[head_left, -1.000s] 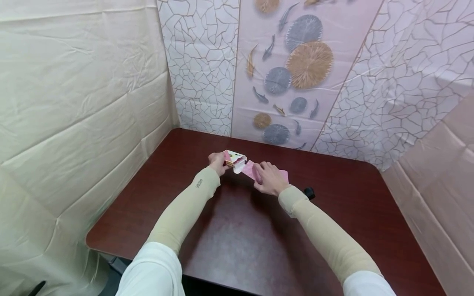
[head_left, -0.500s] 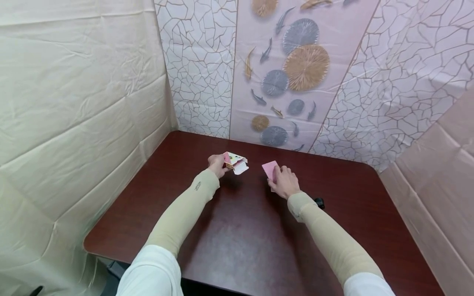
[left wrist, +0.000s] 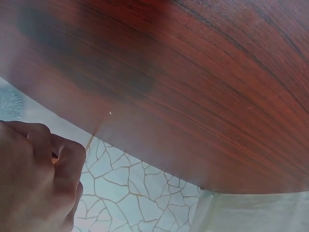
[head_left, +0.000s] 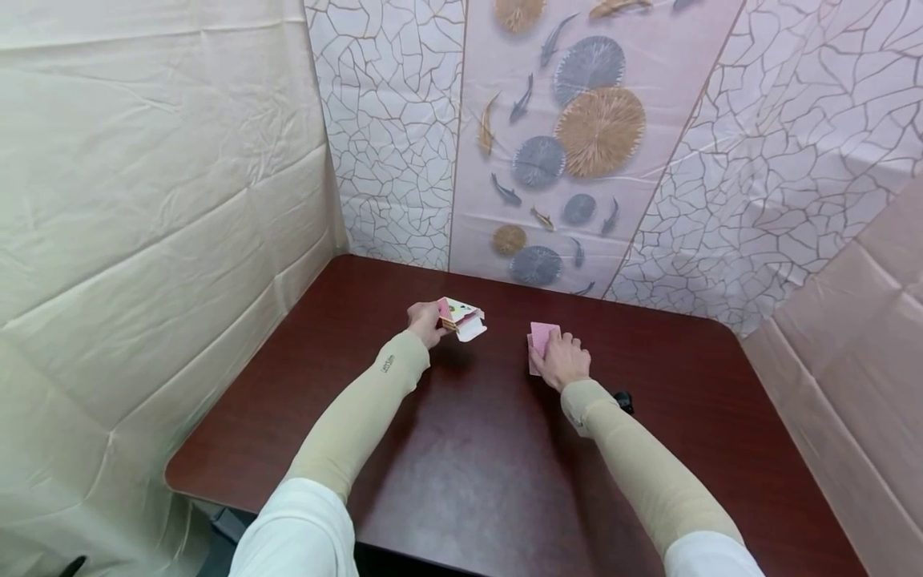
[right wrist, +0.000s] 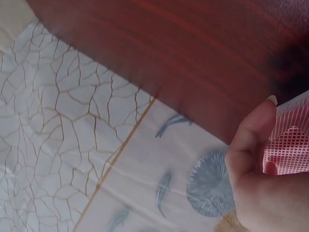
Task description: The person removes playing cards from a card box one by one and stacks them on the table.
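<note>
1. Head view: The left hand (head_left: 425,322) has its fingers closed on one small card box (head_left: 458,311), held over the far part of the one table (head_left: 447,457), left of the right hand (head_left: 566,362). One white end flap (head_left: 472,328) hangs out, facing right. The right hand grips the pink-backed cards (head_left: 544,332), well apart from the box; two offset pink edges show, so there is more than one piece, but how many cards cannot be counted. One dark object (head_left: 623,401) shows beside the right wrist. The step in hand, as I judge it, is handling the cards apart from their box; the next move calls for a steady hold on the box and the cards kept squared together. Whether any cards are inside the box cannot be told.

2. Left wrist view: One hand, at the near left of this view, with fingers bent together; the box itself is hidden, so this view alone does not confirm the grip.

3. Right wrist view: One hand at the right edge, thumb and fingers clamped on the cards, whose red-and-white patterned backs show in at least two overlapping layers; an exact count is not possible.
</note>
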`<action>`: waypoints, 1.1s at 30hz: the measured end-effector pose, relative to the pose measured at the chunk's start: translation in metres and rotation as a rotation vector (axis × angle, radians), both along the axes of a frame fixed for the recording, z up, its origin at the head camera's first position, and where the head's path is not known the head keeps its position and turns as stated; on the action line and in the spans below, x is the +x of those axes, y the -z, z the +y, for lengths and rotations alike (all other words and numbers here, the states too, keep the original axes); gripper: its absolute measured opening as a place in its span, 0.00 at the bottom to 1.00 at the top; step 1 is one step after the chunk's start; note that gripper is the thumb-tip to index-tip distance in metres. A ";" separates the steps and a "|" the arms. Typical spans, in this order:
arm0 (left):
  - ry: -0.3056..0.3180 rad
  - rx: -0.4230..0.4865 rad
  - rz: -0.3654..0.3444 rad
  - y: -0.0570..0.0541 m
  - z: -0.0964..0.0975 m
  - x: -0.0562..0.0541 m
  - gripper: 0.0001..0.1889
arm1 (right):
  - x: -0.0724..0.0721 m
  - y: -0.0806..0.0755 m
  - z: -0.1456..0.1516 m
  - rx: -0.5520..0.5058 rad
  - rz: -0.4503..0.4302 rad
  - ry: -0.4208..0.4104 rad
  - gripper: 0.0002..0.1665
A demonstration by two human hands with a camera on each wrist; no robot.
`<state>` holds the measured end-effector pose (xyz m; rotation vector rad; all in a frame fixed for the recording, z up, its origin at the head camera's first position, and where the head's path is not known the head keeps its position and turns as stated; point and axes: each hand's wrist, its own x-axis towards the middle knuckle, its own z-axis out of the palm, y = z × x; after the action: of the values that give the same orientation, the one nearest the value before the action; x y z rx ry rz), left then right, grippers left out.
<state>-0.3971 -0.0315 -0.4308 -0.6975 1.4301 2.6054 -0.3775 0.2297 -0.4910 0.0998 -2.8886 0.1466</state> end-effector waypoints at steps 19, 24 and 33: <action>0.009 -0.021 -0.023 0.002 -0.006 -0.005 0.22 | -0.006 0.016 -0.001 0.030 -0.090 0.039 0.38; 0.006 -0.034 -0.022 0.000 -0.006 -0.007 0.22 | -0.007 0.014 -0.001 0.035 -0.114 0.041 0.41; 0.010 -0.007 -0.021 0.000 -0.006 -0.007 0.23 | -0.009 0.001 -0.011 -0.001 -0.011 -0.052 0.29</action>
<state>-0.4037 -0.0373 -0.4306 -0.7136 1.4337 2.5790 -0.3863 0.2185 -0.4919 0.1749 -2.8985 0.1581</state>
